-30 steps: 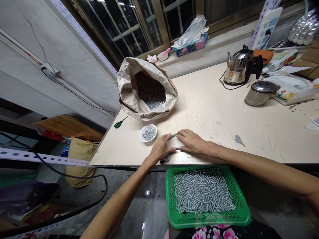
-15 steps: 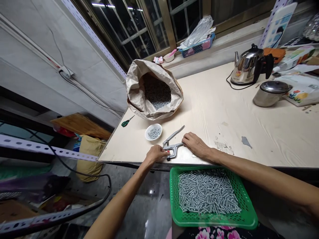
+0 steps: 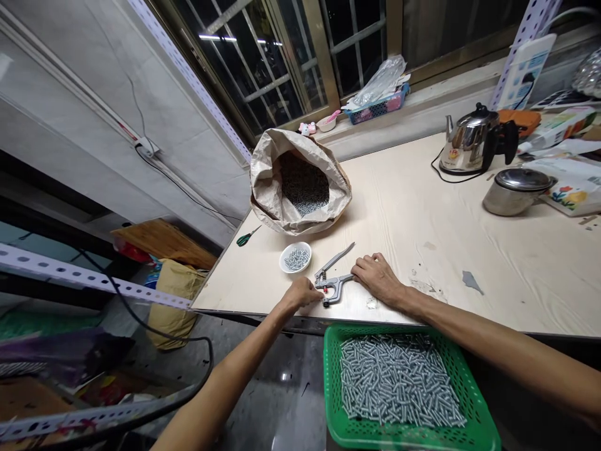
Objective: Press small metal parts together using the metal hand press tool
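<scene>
We are looking at a pale wooden table (image 3: 422, 207). Lying on it are a paper sack (image 3: 300, 185) of small metal parts, green scissors (image 3: 247, 237) and a white dish (image 3: 295, 257) near its left edge, pliers (image 3: 334, 277) at the front, a kettle (image 3: 469, 139) and a lidded pot (image 3: 516, 190) far right, and what is perhaps a grey scrap (image 3: 471, 281).

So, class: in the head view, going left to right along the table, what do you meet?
Green scissors → white bowl → left hand → pliers-like tool → right hand → kettle → steel pot.
</scene>
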`<state>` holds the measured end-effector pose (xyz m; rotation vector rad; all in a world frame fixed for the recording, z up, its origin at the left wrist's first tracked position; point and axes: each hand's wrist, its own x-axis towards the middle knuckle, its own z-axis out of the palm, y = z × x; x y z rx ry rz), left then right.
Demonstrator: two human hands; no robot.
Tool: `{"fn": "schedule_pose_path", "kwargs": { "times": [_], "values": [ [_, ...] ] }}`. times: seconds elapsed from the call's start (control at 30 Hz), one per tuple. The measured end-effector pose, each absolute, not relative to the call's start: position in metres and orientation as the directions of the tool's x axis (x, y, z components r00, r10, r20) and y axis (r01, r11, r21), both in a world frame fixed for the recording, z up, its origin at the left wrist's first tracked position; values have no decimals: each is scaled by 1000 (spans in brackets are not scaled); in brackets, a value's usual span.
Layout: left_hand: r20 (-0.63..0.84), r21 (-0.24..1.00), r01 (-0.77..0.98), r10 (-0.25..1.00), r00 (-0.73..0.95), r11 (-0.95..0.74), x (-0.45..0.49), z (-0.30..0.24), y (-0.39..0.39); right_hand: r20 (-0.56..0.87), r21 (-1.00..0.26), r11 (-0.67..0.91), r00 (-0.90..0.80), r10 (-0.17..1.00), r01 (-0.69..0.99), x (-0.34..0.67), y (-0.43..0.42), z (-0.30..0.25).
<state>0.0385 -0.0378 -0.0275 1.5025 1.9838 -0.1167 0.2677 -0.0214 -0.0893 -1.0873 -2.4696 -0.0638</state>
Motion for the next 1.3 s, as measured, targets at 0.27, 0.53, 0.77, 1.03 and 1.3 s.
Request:
{"fn": "schedule_pose_path", "kwargs": {
  "times": [0.27,0.53,0.77,1.03,1.3],
  "values": [
    [-205,328,929,973,-107,171,22,-38,-47,408,-154,614,-516,753,774,280,-6,-97],
    [-81,64,975,973,216,-211,29,-40,-61,435,-162,619,-507,744,769,279,-8,-100],
    [-42,-99,909,915,402,-404,33,-49,-63,433,-141,619,-514,740,773,278,-7,-101],
    [-114,-75,884,884,452,-462,34,-44,-45,429,-143,614,-511,745,776,277,-7,-102],
    [6,-9,879,879,476,-476,37,-50,-46,441,-137,613,-507,741,778,276,-6,-104]
  ]
}}
